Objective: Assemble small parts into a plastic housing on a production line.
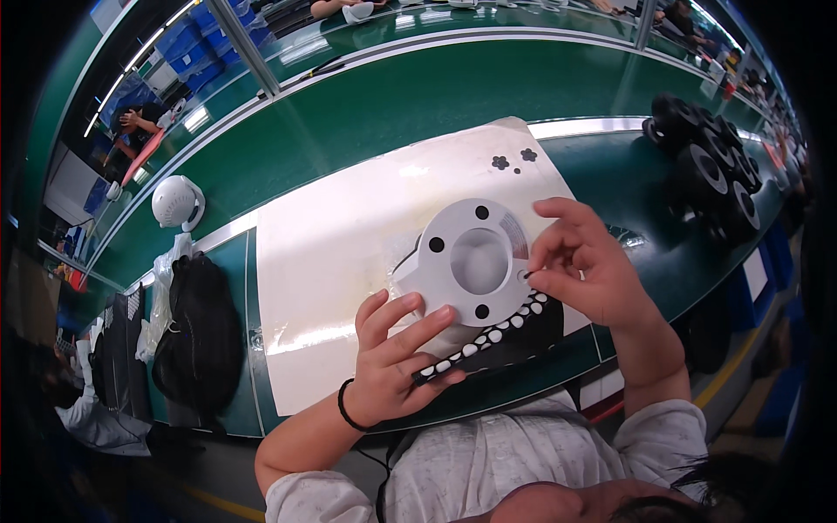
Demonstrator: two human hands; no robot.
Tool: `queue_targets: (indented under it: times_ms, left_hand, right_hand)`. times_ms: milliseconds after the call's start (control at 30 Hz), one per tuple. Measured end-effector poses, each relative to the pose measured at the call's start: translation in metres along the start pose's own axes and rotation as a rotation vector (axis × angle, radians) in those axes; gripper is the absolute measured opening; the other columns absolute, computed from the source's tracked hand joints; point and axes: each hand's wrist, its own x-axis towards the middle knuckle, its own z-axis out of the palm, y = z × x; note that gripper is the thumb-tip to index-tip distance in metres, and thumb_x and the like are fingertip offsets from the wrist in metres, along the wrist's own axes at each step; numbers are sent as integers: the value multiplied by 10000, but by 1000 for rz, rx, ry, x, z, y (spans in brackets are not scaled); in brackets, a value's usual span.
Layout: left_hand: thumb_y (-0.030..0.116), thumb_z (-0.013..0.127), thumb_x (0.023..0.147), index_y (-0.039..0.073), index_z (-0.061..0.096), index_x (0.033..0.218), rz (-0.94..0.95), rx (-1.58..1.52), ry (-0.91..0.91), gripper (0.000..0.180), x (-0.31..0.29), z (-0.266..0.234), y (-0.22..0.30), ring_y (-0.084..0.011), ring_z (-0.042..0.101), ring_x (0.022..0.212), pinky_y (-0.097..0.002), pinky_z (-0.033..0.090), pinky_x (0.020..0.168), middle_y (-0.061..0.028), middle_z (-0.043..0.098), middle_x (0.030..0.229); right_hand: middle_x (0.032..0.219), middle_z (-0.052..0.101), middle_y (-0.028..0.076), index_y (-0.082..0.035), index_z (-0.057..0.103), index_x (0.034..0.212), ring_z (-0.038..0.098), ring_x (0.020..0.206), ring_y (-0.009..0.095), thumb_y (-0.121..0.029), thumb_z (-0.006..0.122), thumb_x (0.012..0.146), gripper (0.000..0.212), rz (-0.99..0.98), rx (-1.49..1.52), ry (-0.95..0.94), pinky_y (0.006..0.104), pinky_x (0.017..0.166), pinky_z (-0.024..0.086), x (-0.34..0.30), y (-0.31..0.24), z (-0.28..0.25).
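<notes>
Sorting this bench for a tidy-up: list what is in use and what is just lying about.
In use:
white round part, held by left hand
black pad sheet
right hand at the part's rim

Lying about:
black bag
white dome part
stacked black wheels
two loose black pads

The round white disc with a central bowl and four dark holes (475, 261) looks like smooth matt plastic, and the black strip of pale dots (501, 336) under it seems a dull sheet, perhaps sticker backing, though the view is too curved to be sure. The large white sheet (349, 253) has a glossy, paper-like face catching the lights. The green bench top (384, 105) is smooth and shiny.
</notes>
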Motion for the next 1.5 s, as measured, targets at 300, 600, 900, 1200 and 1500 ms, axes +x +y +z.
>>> queue_targets:
  times_ms: [300,600,900,1200,1500]
  left_hand:
    - [264,685,642,75,624,692,5,19,2,205,3,3,-1,-257,377,1123,-425,212,952,-25,529,1148]
    - [249,687,633,75,604,627,11,27,-6,193,4,5,1,-260,359,1143,-434,216,951,-37,531,1142]
    - [216,712,608,74,560,656,63,-70,42,214,-1,1,-7,-298,374,1116,-435,284,880,-92,505,1173]
    - [132,607,740,28,555,1030,-407,-512,20,312,-5,-1,-45,-250,442,1017,-316,347,873,-112,506,1085]
    - [116,570,786,30,532,1066,-507,-632,-19,295,-12,5,-56,-178,465,971,-265,365,840,-75,510,1002]
  right_hand:
    - [799,603,23,-82,546,1043,501,528,69,-20,619,690,366,41,-305,-80,186,499,402,-2,-22,-10]
    - [889,504,26,-41,406,1177,498,701,57,-150,644,747,503,15,-208,135,201,628,409,1,3,-9]
    - [944,553,47,-17,493,1058,517,871,98,-167,602,778,336,390,497,-94,218,786,403,22,14,9]
    - [728,500,21,-77,574,829,475,715,132,-189,591,737,145,41,-519,211,253,633,381,134,62,-29]
    - [981,528,47,-130,600,937,485,950,220,-279,541,764,236,39,-1255,430,385,804,370,200,187,-42]
